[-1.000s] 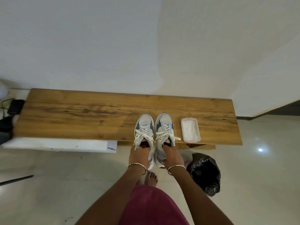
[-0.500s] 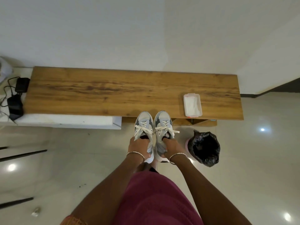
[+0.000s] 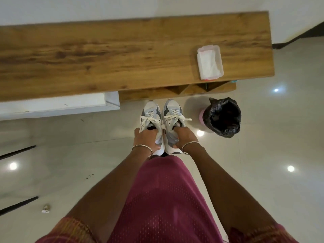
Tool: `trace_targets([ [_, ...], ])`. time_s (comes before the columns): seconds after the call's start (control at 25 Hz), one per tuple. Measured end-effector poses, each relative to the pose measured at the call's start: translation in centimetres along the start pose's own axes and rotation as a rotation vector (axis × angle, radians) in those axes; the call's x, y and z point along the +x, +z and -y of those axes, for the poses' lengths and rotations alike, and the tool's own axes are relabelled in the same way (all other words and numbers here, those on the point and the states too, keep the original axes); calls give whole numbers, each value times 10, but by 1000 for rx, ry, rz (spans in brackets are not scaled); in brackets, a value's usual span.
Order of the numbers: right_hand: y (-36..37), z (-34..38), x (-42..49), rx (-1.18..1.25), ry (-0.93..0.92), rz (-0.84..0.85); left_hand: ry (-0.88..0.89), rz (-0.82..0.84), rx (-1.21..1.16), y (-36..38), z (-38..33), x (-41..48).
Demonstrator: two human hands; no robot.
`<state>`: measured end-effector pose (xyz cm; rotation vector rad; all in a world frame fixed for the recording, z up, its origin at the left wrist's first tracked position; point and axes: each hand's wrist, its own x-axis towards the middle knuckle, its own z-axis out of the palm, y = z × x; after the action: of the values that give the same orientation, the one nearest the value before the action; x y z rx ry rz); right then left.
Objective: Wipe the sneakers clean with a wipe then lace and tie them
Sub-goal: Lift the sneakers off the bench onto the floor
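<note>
Two grey and white sneakers with cream laces tied in bows are side by side over the tiled floor, in front of the wooden table (image 3: 122,55). My left hand (image 3: 146,140) grips the heel collar of the left sneaker (image 3: 151,114). My right hand (image 3: 184,139) grips the heel collar of the right sneaker (image 3: 172,114). A clear tub of white wipes (image 3: 209,62) sits on the table's right end, well away from both hands.
A bin lined with a black bag (image 3: 223,117) stands on the floor just right of the sneakers. A white shelf edge (image 3: 57,106) juts out under the table at the left. A crumpled scrap (image 3: 46,208) lies on the floor at lower left.
Both hands have carried the sneakers off the table's front edge, toward me and down to the floor. The view has tilted downward.
</note>
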<state>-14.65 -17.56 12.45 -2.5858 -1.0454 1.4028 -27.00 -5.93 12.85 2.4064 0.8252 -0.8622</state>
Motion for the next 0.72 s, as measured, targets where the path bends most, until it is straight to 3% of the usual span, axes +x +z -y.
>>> trace_targets([
  [0.32,63,-45,137,-30,-20,-111,-14,-89,66,83,21,131],
  [0.72,103,-96,304,-141,-127,-427,-16,-543,262,165,41,299],
])
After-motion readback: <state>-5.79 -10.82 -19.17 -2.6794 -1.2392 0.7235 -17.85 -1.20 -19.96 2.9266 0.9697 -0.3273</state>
